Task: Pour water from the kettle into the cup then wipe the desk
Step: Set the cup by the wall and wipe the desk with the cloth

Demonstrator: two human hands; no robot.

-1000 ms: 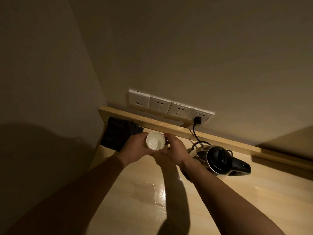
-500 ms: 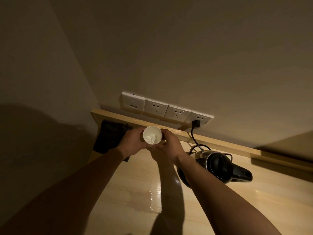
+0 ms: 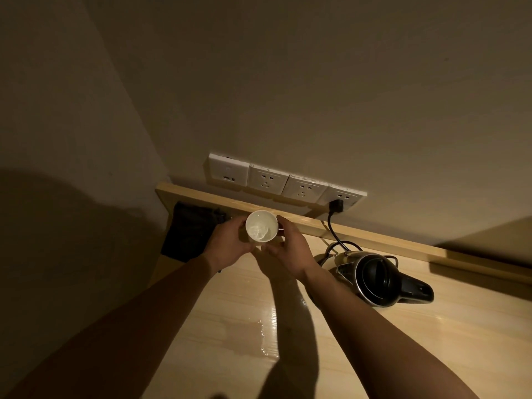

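- Cup [image 3: 261, 226]: small, white, round-mouthed; was held at centre frame, above the far part of the desk, its opening turned toward the camera; a glint of water was seen inside
- Left hand [image 3: 227, 245]: was wrapped around the cup's left side, fingers curled onto its wall
- Right hand [image 3: 289, 249]: was closed on the cup's right side, at what looked to be the handle; the handle itself was largely hidden by the fingers
- Kettle [image 3: 377, 279]: dark lid, metallic body, black handle pointing to the right; was stood on the desk at right of centre, near the right forearm and apart from the cup
- Power cord [image 3: 334, 231]: black; was run from the kettle's base up to a plug in the rightmost socket
- Socket strip [image 3: 285, 182]: four white wall plates in a row, set just above the desk's raised back edge, above the cup in the frame
- Desk [image 3: 431, 341]: light wood; a shiny puddle [image 3: 259, 338] of water was spread at lower centre, between the two forearms
- Dark cloth [image 3: 191, 231]: was laid in the desk's far left corner, left of the left hand and partly covered by it
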